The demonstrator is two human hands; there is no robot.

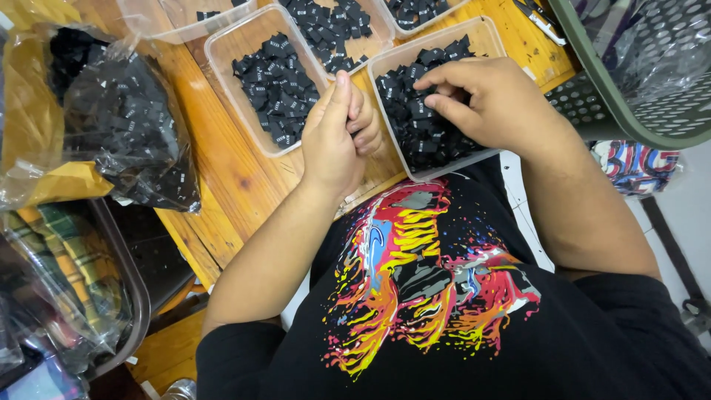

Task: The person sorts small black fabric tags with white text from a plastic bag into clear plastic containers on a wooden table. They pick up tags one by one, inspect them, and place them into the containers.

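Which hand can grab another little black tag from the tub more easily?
Probably the right hand: its fingers already lie on the black tags inside the tub. The left hand rests curled beside it.

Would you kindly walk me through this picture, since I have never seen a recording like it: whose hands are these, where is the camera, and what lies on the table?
The camera sits on a person's head and looks down, so both hands are their own. The right hand reaches into a clear plastic tray full of small black labels. The left hand is curled shut beside that tray; whether it holds anything is hidden. More trays of labels stand on the wooden table, with a plastic bag of labels on the left and a green basket on the right.
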